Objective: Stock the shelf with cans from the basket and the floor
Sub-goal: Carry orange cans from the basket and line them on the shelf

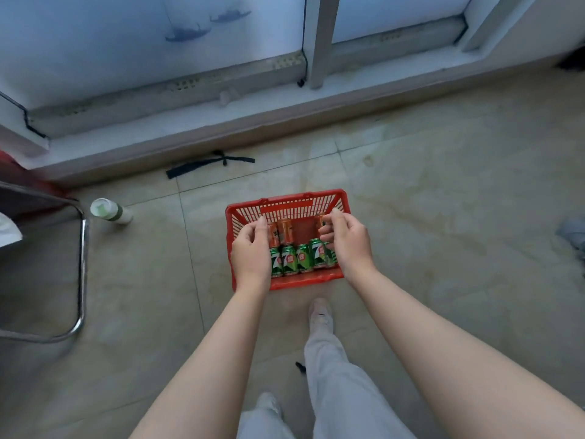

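The head view looks down at a red basket (326, 278) that sits on the floor (443, 217), just in front of the person's shoe (320, 315). A row of green cans (304, 258) stands along the near side of the basket. Two orange cans (285, 231) stand behind them on the left. One more orange can (322, 220) is on the right.

The right hand (348, 242) is over the right side of the basket. Its fingers and thumb curl round the top of the orange can, so it seems to have it in a pinch. The left hand (251, 248) is over the left side with its fingers bent down by the cans. The view does not show if it holds a can or only touches one.

No shelf shows here, so the cans likely have some way to go.

What could go wrong? A pinch at the top is a weak hold, and a smooth, round can could slip out and fall back on the others. The cans stand close, so a hand that pulls one up could bump the next and tip it. A dropped can could dent or roll away. A bottle (110, 211) stands near a chair leg (82, 264) on the left, and a black strap (210, 163) lies past the basket. A foot could kick the bottle or catch the strap.
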Demonstrator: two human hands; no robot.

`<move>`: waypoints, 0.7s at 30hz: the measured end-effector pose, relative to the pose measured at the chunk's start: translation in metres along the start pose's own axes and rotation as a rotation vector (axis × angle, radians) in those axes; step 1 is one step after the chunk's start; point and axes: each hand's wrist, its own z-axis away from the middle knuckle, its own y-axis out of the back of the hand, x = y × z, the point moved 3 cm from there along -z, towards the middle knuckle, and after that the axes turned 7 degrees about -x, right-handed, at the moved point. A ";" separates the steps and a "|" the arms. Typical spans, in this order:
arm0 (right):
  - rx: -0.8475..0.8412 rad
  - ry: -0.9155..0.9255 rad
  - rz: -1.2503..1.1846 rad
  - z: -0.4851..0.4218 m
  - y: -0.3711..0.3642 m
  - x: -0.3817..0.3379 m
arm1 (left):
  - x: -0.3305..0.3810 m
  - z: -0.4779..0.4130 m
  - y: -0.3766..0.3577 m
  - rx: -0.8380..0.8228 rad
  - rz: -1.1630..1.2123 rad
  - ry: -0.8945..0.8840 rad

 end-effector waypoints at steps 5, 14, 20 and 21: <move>-0.013 -0.055 0.034 -0.084 -0.001 0.035 | -0.027 -0.063 -0.039 0.020 0.037 0.071; 0.038 -0.155 0.058 -0.214 -0.010 0.140 | -0.139 -0.186 -0.101 -0.020 -0.040 0.168; 0.044 -0.162 0.133 -0.297 -0.027 0.221 | -0.236 -0.271 -0.140 -0.050 -0.075 0.217; 0.035 -0.158 0.141 -0.308 -0.031 0.234 | -0.253 -0.282 -0.144 -0.052 -0.082 0.224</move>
